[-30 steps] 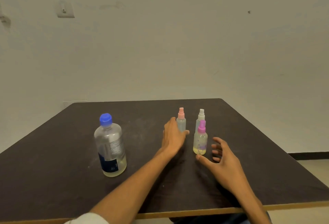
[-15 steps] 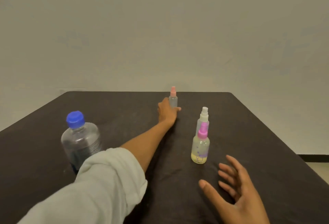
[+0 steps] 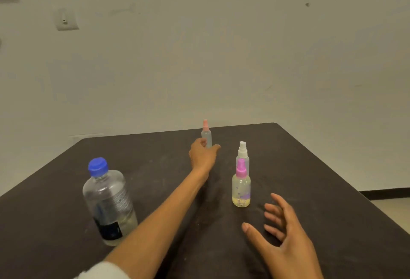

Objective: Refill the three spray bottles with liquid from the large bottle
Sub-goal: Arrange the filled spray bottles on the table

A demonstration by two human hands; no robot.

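A dark desk [image 3: 321, 178] is seen against a pale wall. The left hand [image 3: 203, 155] is stretched far forward, and its grip is closed around the lower body of the pink-capped spray bottle [image 3: 206, 134], which stands upright near the far edge; thumb and fingers are wrapped on either side of it. The right hand [image 3: 286, 241] is held low over the near part of the desk, its grip wide, fingers spread, nothing held. Just ahead of it the magenta-capped spray bottle [image 3: 241, 186] is stood upright with a shallow layer of yellowish liquid at its bottom, and the white-capped spray bottle [image 3: 243, 152] is set directly behind it (whether the two touch cannot be told). The large bottle [image 3: 108, 203] with a blue cap [image 3: 98, 166] is stood upright well to the left, capped, with clear liquid low inside. A white sleeve [image 3: 102, 271] is seen at the bottom edge.
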